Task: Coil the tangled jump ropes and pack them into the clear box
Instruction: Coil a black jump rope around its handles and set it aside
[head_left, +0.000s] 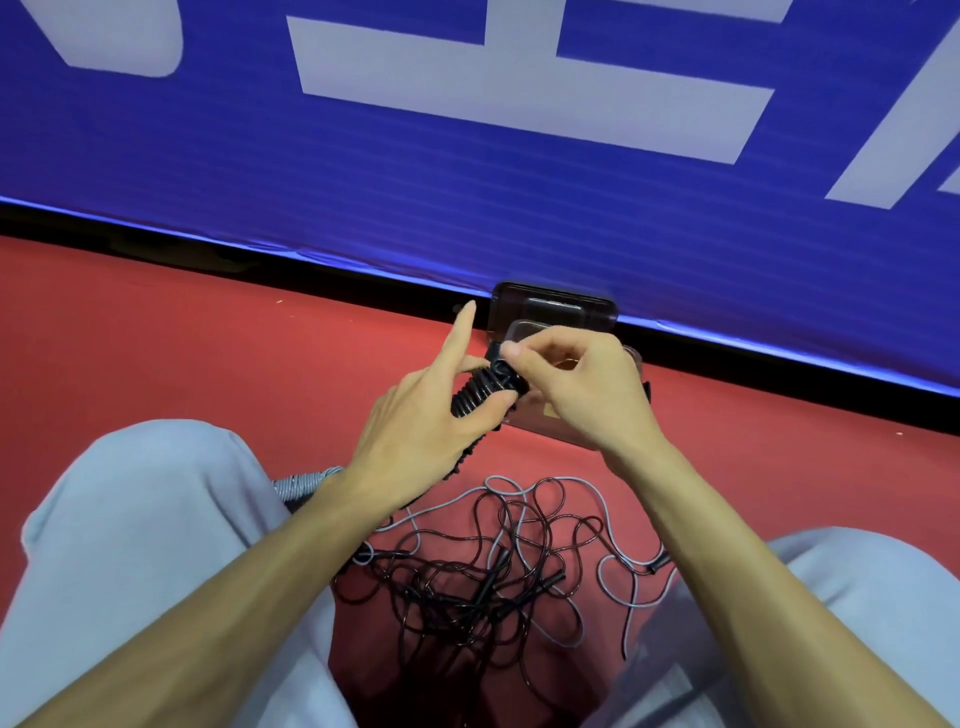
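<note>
My left hand (423, 415) grips a black jump rope bundle (478, 392), cord wound tight around its handles, with the index finger pointing up. My right hand (576, 384) pinches the cord at the top of that bundle. Just behind my hands sits the clear box (558, 434), mostly hidden by them; its clear lid (553, 306) stands behind it against the blue banner. On the red floor between my knees lies a tangle of black ropes (467, 587) mixed with a grey rope (608, 571). A grey wound bundle (298, 486) rests on my left knee.
A blue banner with white lettering (467, 156) stands as a wall along the far side. The floor is red mat (156, 338). My legs in grey trousers (145, 545) flank the tangle on both sides.
</note>
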